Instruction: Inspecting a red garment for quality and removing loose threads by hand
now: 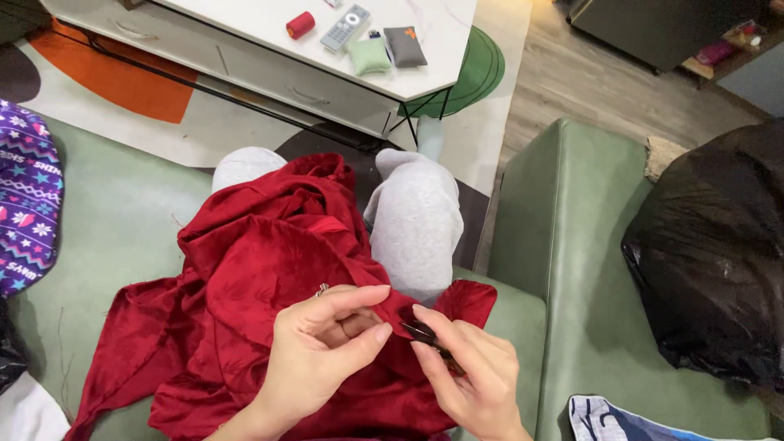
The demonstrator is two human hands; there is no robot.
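Left hand (318, 359) fingers pinch the red velvet garment (261, 269) on my lap; right hand (474, 376) fingers grip small dark scissors (420, 333).

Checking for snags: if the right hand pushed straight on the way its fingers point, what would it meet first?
Probably the left hand: the right hand points up-left across the red fabric, fingertips nearly touching the left thumb.
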